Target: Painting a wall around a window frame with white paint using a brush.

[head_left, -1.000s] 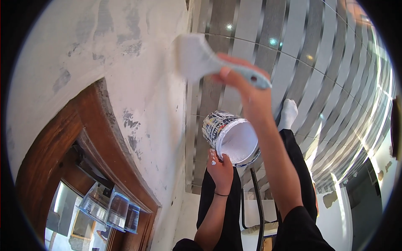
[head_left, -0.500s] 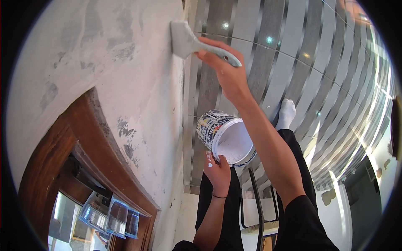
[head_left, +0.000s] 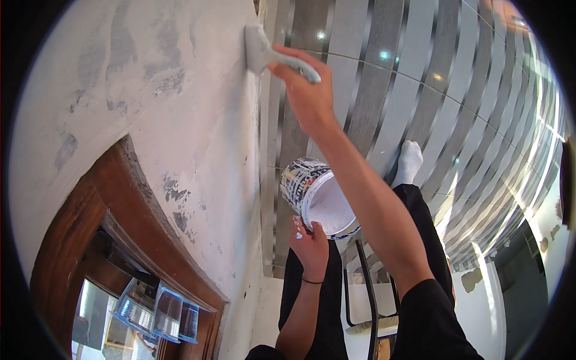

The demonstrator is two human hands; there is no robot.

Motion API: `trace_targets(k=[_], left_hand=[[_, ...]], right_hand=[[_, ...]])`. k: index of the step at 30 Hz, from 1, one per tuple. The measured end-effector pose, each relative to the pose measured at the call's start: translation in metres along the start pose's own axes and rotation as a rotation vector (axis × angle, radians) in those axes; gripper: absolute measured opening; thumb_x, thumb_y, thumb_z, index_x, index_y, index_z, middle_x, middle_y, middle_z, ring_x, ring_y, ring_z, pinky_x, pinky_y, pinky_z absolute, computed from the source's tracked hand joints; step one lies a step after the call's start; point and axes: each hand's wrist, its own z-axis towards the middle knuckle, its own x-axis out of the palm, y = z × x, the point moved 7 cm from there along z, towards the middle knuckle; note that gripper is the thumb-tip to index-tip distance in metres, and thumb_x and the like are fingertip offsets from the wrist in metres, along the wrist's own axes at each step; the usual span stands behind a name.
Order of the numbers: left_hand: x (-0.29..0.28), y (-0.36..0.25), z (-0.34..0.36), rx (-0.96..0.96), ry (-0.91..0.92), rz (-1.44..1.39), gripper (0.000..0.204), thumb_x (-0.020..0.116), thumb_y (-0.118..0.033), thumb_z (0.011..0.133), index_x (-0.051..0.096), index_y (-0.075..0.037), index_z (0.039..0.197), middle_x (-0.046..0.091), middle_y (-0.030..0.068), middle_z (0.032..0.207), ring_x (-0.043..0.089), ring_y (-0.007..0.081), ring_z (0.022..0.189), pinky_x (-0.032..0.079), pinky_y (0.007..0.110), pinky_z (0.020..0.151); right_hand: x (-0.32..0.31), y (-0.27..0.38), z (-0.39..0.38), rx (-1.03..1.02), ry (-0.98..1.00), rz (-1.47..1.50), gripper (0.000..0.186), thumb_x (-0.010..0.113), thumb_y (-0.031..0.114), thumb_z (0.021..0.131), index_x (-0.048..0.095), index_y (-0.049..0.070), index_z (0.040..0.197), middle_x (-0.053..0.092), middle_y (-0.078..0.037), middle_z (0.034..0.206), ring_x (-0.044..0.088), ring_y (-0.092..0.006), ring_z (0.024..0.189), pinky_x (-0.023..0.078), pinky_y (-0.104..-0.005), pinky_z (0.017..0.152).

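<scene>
My right hand [head_left: 311, 99] grips the handle of a wide, pale paintbrush [head_left: 259, 49] coated in white. Its bristle end is against the whitish wall [head_left: 210, 114], close to the wall's right-hand edge in the view. Lower down, my left hand [head_left: 310, 246] holds a paint bucket [head_left: 302, 178] by its rim, thumb over the edge. The bucket is tilted, so its opening faces me, and white paint [head_left: 329, 207] coats the inside. My right forearm hides part of the bucket's right side. White smears mark my left hand.
A brown wooden frame [head_left: 135, 198] is set into the wall at the lower left, with clear glasses [head_left: 168, 309] in its opening. Grey striped tiles [head_left: 384, 78] cover the floor below. A dark metal frame [head_left: 367, 282] stands between my legs; my socked foot [head_left: 409, 162] shows at right.
My right hand and the brush have shifted slightly left and up along the wall, and the handle has swung a little. My left hand and the bucket stay nearly in place.
</scene>
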Motion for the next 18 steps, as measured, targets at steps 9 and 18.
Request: trace_targets(k=[9, 18], left_hand=[[-0.001, -0.006, 0.005, 0.004, 0.023, -0.094, 0.027, 0.06, -0.001, 0.085, 0.052, 0.015, 0.105, 0.061, 0.0298, 0.096, 0.063, 0.0441, 0.086, 0.05, 0.043, 0.077], [-0.002, -0.008, 0.001, 0.041, -0.022, -0.005, 0.024, 0.059, -0.002, 0.087, 0.05, 0.013, 0.103, 0.06, 0.0277, 0.093, 0.062, 0.0419, 0.084, 0.049, 0.043, 0.075]], right_hand=[[-0.046, -0.015, -0.002, 0.197, -0.045, 0.186, 0.029, 0.069, 0.008, 0.085, 0.067, -0.007, 0.11, 0.071, -0.014, 0.094, 0.07, -0.0193, 0.086, 0.055, -0.0308, 0.088], [-0.001, -0.01, -0.027, 0.258, 0.012, 0.131, 0.028, 0.067, 0.003, 0.084, 0.068, -0.006, 0.111, 0.07, -0.015, 0.094, 0.069, -0.0185, 0.086, 0.057, -0.0306, 0.085]])
